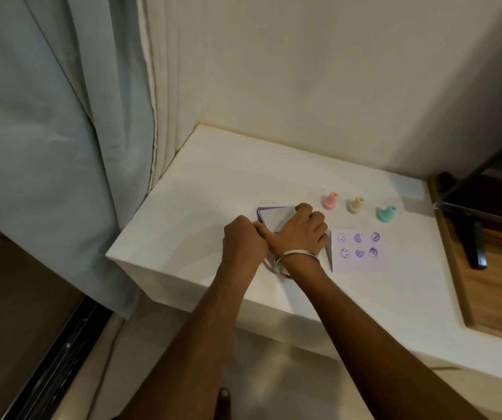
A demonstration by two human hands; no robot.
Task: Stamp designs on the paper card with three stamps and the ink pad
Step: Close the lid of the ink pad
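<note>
A pale lilac paper card (355,262) lies on the white table and bears two rows of purple prints: smiley, heart, round badge. Behind it three stamps stand upright in a row: pink (330,200), cream (356,205) and teal (386,214). To the card's left lies the purple ink pad (274,218), its pale lid showing. My right hand (299,231), with a metal bangle on the wrist, presses on top of the pad. My left hand (243,242) grips the pad's left edge. Most of the pad is hidden under the hands.
The white table (213,189) sits in a corner, with a wall behind and curtains (62,131) at the left. A wooden surface (498,283) with a dark stand and a black object adjoins at the right. The table's front edge drops to the floor.
</note>
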